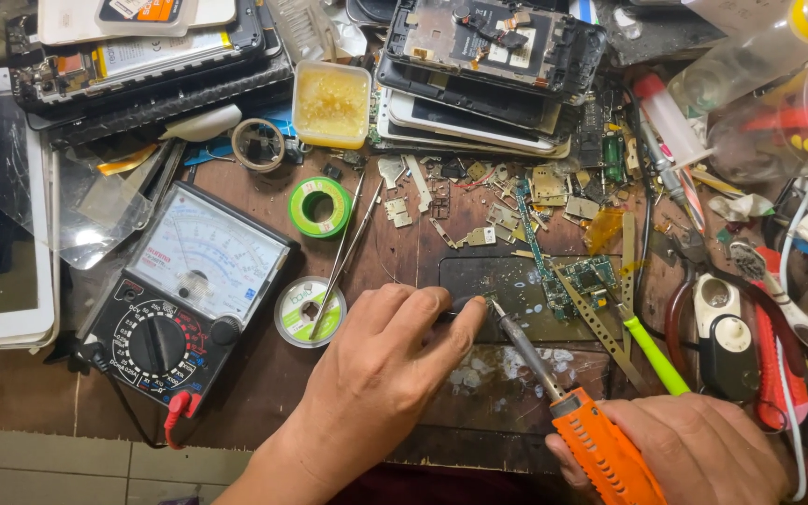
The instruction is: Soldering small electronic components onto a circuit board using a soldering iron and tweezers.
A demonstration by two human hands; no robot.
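Two hands work at the bottom of the frame, on a brown bench crowded almost to every edge; the only bare room is the dark mat point(516, 374) in the lower middle and a strip of wood beside it. The left hand point(381, 369) is curled nearly shut, its fingertips pinching something tiny on the mat, too small to tell what. The right hand point(694, 449), at the lower right, is closed around the orange handle of one soldering iron point(563, 397), whose metal tip points up-left and meets the left fingertips. One black meter point(184, 299) sits at the left. Two rolls of green tape point(321, 207) lie near the middle. One small green circuit board point(589, 276) rests just right of the mat's top edge.
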